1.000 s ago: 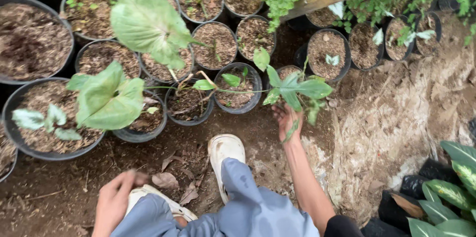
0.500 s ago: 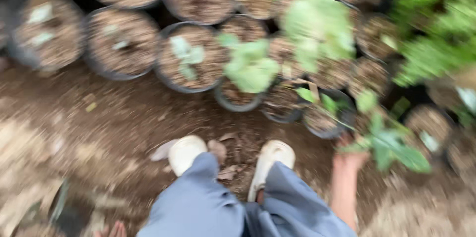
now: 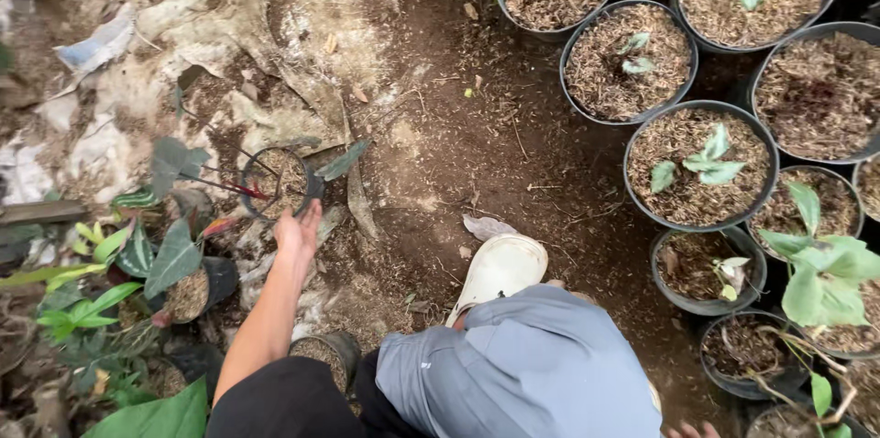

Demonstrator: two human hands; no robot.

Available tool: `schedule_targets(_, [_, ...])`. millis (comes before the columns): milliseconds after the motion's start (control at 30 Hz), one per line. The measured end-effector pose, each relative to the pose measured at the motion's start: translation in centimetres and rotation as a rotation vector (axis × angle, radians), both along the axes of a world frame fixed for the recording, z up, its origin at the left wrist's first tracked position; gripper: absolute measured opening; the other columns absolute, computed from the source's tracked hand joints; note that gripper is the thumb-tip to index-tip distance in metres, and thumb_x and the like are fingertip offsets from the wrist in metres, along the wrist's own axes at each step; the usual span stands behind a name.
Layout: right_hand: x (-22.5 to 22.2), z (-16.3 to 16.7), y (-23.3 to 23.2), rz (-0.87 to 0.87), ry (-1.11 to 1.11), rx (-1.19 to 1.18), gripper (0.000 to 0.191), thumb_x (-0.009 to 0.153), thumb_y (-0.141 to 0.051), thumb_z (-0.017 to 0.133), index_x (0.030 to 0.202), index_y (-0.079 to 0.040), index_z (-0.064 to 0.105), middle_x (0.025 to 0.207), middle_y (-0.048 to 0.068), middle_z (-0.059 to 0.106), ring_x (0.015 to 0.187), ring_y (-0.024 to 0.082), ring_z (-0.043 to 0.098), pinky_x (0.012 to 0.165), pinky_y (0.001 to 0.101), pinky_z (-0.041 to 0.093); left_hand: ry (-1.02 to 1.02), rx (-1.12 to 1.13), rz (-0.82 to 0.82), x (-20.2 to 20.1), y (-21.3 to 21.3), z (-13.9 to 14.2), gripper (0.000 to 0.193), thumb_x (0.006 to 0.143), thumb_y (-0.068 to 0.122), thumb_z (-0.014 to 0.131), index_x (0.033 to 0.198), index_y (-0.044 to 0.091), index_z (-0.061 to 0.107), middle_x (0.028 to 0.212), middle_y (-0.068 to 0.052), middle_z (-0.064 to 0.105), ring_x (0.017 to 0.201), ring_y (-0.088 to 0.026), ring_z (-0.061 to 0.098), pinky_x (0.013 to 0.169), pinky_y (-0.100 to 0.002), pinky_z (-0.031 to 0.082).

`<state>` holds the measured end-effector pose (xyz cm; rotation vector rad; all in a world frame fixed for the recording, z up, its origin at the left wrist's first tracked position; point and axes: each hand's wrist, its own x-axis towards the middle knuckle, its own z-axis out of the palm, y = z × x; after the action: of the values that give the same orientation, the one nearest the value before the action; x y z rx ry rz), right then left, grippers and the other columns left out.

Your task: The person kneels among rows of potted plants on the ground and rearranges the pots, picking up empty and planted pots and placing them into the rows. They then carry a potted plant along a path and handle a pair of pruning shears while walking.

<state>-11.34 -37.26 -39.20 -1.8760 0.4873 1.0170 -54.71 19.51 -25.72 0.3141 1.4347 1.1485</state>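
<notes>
Pot (image 3: 275,183), small, black and filled with brown soil, sits on the ground at about ten o'clock from our knees, tilted a little toward us. Dark leaves on thin reddish stems (image 3: 225,186) spread from it toward nine o'clock. Our left hand (image 3: 299,232) reaches out along a bare forearm and meets the pot's near rim at its five o'clock edge; the fingers curl at the rim, though we cannot tell whether they grip it or only touch. Our right hand (image 3: 689,430) shows only as fingertips at the bottom edge, near five o'clock, so we cannot tell how it is held. Between the arms lie our grey trouser knees (image 3: 522,369) and one white shoe (image 3: 498,271) planted on dark soil. Big black pots (image 3: 701,165) with small green seedlings crowd the area from one to four o'clock. Green and striped leafy plants (image 3: 137,259) cluster at eight o'clock, just beside our left arm.
</notes>
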Motion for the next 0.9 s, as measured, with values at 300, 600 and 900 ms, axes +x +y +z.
schedule_targets(300, [-0.8, 5.1, 3.6, 0.177, -0.138, 0.200, 0.040, 0.101, -0.013, 0.058, 0.139, 0.002, 0.059, 0.107, 0.016, 0.073, 0.089, 0.019, 0.067, 0.082, 0.0340, 0.055, 0.214, 0.102, -0.483, 4.9, -1.3, -1.8, 0.027, 0.107, 0.012, 0.050, 0.131, 0.001, 0.047, 0.123, -0.011, 0.062, 0.099, -0.027, 0.066, 0.084, -0.041, 0.058])
schedule_targets(600, [-1.6, 13.7, 6.9, 0.539, -0.599, -0.084, 0.024, 0.093, -0.020, 0.070, 0.114, -0.007, 0.070, 0.105, 0.013, 0.073, 0.096, 0.032, 0.071, 0.082, 0.0392, 0.057, 0.157, 0.091, -1.094, 16.0, -2.1, -5.9, 0.028, 0.111, 0.006, 0.051, 0.138, 0.005, 0.054, 0.104, -0.005, 0.060, 0.082, -0.013, 0.059, 0.071, -0.029, 0.052])
schedule_targets(900, [-4.4, 10.0, 5.7, 0.610, -0.836, -0.227, 0.015, 0.090, -0.020, 0.073, 0.099, -0.008, 0.069, 0.092, 0.013, 0.066, 0.092, 0.036, 0.065, 0.078, 0.0470, 0.054, 0.224, 0.029, -1.113, 16.6, -1.6, -9.3, 0.027, 0.113, 0.011, 0.047, 0.138, 0.002, 0.050, 0.124, -0.010, 0.062, 0.093, -0.025, 0.067, 0.075, -0.041, 0.061])
